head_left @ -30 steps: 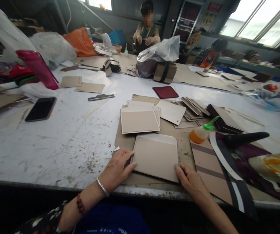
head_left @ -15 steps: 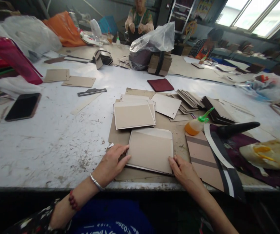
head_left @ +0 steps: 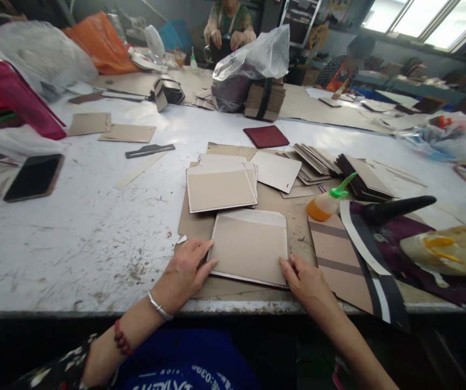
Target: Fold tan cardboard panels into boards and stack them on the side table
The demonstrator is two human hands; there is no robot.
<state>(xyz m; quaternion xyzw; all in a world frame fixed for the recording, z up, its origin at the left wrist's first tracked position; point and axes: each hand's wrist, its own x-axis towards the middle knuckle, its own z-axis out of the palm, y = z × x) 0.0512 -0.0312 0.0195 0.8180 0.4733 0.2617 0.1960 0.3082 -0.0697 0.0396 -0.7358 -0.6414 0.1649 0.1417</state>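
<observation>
A flat beige leather panel [head_left: 249,249] with a pale border and dark edges lies in front of me on a tan board [head_left: 217,290]. My left hand [head_left: 188,265] holds its left edge, thumb near the lower corner and fingers along the side. At the lower right edge, my right hand [head_left: 304,276] pinches the panel between thumb and curled fingers, partly hidden from view. Just beyond lies a small pile of similar beige panels [head_left: 220,189]. A white panel [head_left: 276,170] is beside that pile.
To the right are a glue bottle [head_left: 324,206] with a green nozzle, striped strips [head_left: 338,260], a black-handled tool [head_left: 399,210] and a stained container [head_left: 446,250]. Stacked panels [head_left: 363,176] stand behind. A phone [head_left: 33,177] and metal ruler [head_left: 149,150] lie left. Two people work across the table.
The camera view has shifted slightly. Both hands stay at the panel's edges, and the panel lies in about the same place.
</observation>
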